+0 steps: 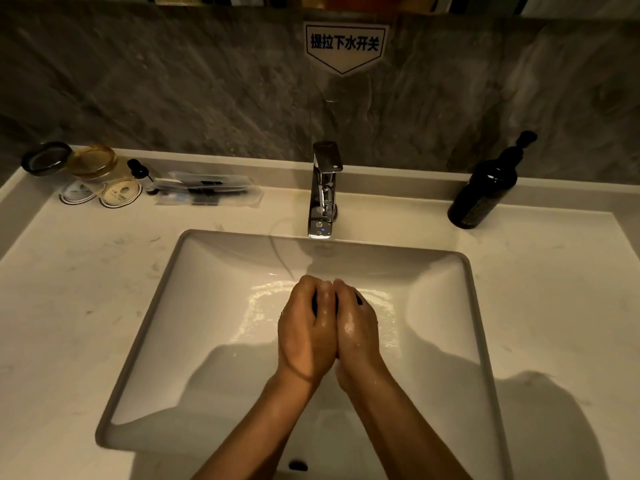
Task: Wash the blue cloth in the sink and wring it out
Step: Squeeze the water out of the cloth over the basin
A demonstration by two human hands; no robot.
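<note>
My left hand (306,327) and my right hand (356,323) are pressed side by side over the middle of the white sink (194,306), both wet. The blue cloth (314,304) is squeezed between them and shows only as dark slivers between the fingers; most of it is hidden. Both hands are closed around it. The chrome faucet (323,192) stands straight beyond the hands, and rippled water lies on the basin floor around them.
A dark pump bottle (485,188) stands on the counter at the back right. At the back left are glass jars (93,164), round coasters (119,197) and a wrapped toiletry kit (204,188). A sign (344,43) hangs on the stone wall above the faucet.
</note>
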